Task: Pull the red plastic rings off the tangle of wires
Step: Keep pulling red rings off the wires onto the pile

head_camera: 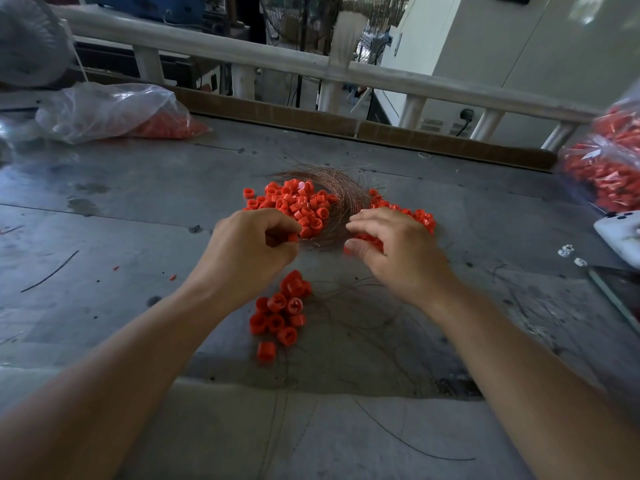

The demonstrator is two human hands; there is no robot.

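Head view: left hand (249, 254), grip around red ring (293, 238); right hand (398, 258), grip unclear; wire tangle (346, 192) between them, arc far-to-near.

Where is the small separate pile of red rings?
In the head view, the small pile lies on the table near the centre, just nearer the person than the left hand.

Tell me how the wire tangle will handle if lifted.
Probably floppy: the wire tangle is thin strands in loose loops, so it should sag and spread. Likely light, though the rings heaped on it would weigh it down or spill. Stray ends stick out, so it may snag things nearby.
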